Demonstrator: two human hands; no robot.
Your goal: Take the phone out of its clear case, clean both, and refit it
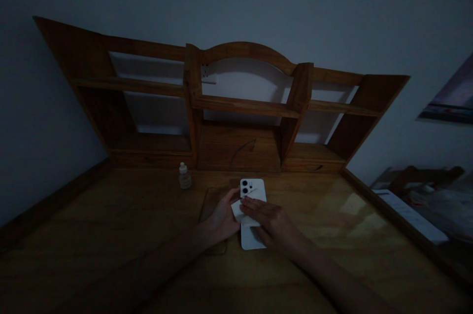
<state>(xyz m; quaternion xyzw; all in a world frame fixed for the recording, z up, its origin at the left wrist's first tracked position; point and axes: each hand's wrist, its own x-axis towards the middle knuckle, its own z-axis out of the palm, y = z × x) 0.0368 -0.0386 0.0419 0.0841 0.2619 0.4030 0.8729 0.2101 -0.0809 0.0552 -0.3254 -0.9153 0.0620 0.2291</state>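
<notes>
A white smartphone (259,190) is held over the desk, its back with the camera lenses facing up. My left hand (224,218) grips it along the left edge, thumb and fingers closed around it. Across the phone's back, my right hand (271,220) presses with its fingers together on a thin white cloth-like piece (236,209); its exact kind is hard to make out in the dim light. Below the phone lies a flat white rectangle (251,238), partly covered by my right hand. Beside my left hand, a thin clear-looking, dark-edged rectangle (209,205) rests on the desk.
A small dropper-like bottle (185,179) with a pale cap stands at the back left of the wooden desk (148,220). Behind it rises a wooden shelf unit (240,103) against the wall. At right are a chair back (424,174) and a plastic bag (451,210).
</notes>
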